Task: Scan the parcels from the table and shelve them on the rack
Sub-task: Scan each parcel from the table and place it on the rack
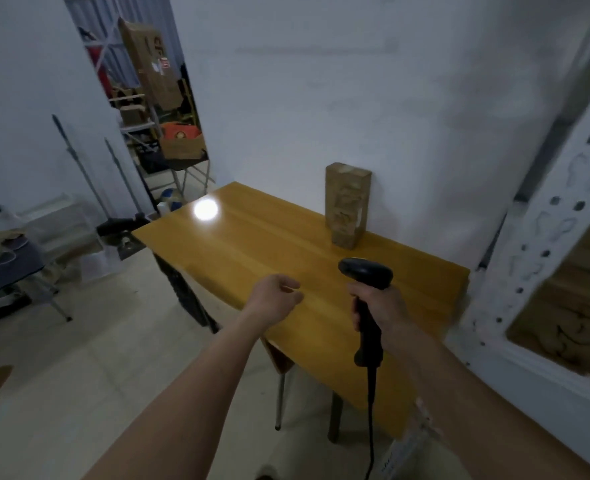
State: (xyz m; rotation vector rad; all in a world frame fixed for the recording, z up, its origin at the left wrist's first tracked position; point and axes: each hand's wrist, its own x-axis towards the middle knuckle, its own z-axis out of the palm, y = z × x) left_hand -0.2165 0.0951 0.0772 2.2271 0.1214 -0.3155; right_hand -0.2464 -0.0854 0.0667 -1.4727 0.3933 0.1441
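The fingers (pixel 355 308) of the right hand (pixel 378 306) are curled tight round the grip of a black handheld barcode scanner (pixel 366 271), whose head points toward the far side of the worktop; its cable hangs down from the handle's base. The left hand (pixel 274 294) hovers over the near edge of the glossy yellow-brown wooden worktop (pixel 252 251), its fingers loosely curled and holding nothing.

One parcel is left in view: a tall, narrow brown cardboard box (pixel 347 206) standing upright at the far edge of the worktop, against the white wall and toward the right-hand end. It is well apart from both hands.

The step in hand appears to be fetching and scanning this box. To do it well, the free left hand should take the box round its middle, since a tall, narrow box tips easily. It should then turn whichever face carries the label toward the scanner; the blur hides where that label sits. The white perforated metal rack (pixel 542 237) stands just beside the right edge of the worktop, so shelving needs only a short carry.
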